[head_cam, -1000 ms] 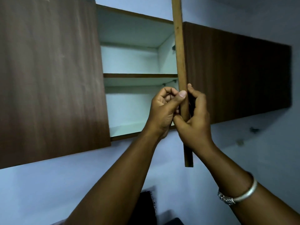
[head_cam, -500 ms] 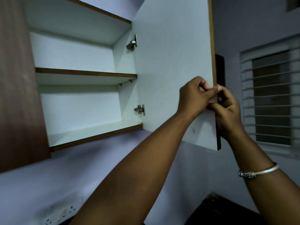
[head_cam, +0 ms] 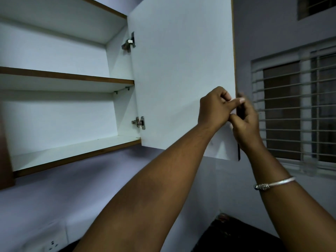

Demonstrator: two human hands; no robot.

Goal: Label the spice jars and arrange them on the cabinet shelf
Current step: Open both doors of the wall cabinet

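A wall cabinet stands open in front of me. Its white door (head_cam: 181,70) is swung out to the right on two metal hinges. Inside are a middle shelf (head_cam: 69,76) and a bottom shelf (head_cam: 72,150), both white with brown edges and with nothing on them. My left hand (head_cam: 213,108) and my right hand (head_cam: 245,122) both grip the door's free edge, left on the inner face, right wrapped around the outer side. No spice jars or labels are in view.
A brown shut cabinet door (head_cam: 5,160) is at the far left. A barred window (head_cam: 294,110) fills the wall on the right. A wall socket (head_cam: 52,245) sits low left, and a dark countertop (head_cam: 236,235) lies below.
The door has swung from edge-on to fully open to the right, with both hands still on its edge. My view turned right, bringing the window into sight.
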